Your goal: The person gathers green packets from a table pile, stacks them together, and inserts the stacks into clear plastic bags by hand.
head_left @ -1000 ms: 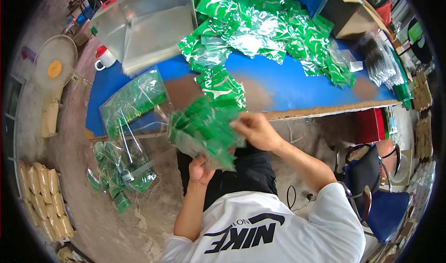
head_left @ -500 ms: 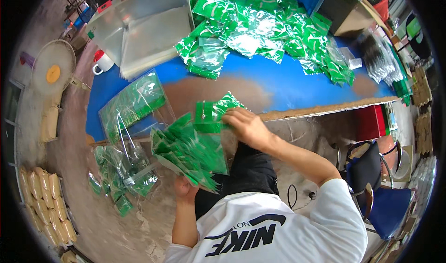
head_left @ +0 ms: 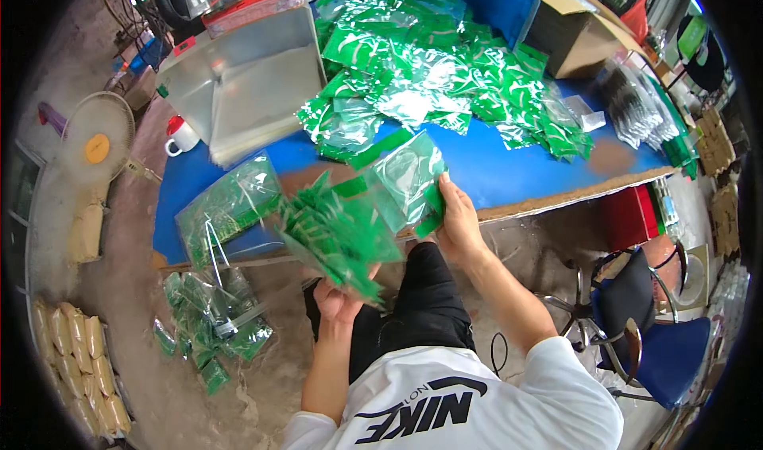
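Observation:
A fanned bundle of green plastic packets (head_left: 334, 227) rests in my left hand (head_left: 338, 300), whose fingers close under its lower end above my lap. My right hand (head_left: 459, 219) grips the edge of a clear-fronted green packet (head_left: 409, 181), thumb on top, just in front of the table edge. The packet's left side meets or overlaps the bundle; I cannot tell if they are joined. Beyond the hands, a large heap of similar shiny green packets (head_left: 445, 68) covers the back of the blue table (head_left: 509, 164).
At the table's left lies a clear bag of green packets (head_left: 230, 203). A bin with clear sheets (head_left: 262, 92) and a red-and-white mug (head_left: 181, 135) stand behind it. More bagged packets (head_left: 214, 323) hang or lie below the left edge. A blue chair (head_left: 668, 354) is at right.
My right hand has moved right and turned, drawing a packet out flat with its clear side showing. The left hand and its bundle have shifted slightly to the right.

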The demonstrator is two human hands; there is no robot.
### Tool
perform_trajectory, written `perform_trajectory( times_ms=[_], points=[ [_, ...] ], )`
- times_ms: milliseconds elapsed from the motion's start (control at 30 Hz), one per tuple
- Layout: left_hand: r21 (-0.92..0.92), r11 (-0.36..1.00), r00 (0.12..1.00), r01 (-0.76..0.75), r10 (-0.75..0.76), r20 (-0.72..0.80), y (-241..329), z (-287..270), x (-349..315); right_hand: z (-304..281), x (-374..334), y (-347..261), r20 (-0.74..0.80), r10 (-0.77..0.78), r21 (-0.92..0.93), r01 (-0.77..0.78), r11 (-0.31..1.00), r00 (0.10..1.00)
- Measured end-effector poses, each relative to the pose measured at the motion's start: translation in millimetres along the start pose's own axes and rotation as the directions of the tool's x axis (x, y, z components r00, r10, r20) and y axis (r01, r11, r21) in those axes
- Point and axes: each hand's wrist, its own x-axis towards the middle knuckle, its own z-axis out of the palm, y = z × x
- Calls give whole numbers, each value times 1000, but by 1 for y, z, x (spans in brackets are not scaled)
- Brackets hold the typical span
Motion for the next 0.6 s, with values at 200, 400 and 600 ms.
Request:
perform_trajectory(
  times_ms=[200, 400, 600],
  points=[
    [2, 1000, 999, -9, 9, -43, 1, 2, 8, 5, -15, 16, 97, 96, 158, -110, 981, 991],
    [28, 999, 989, -37, 41, -140, 7, -26, 1, -8, -17, 44, 19, 15, -106, -13, 994, 1000],
    [24, 1000, 984, -15, 19, -178, 12, -15, 2, -36, 59, -28, -229, -57, -12, 56, 998, 972]
  ],
)
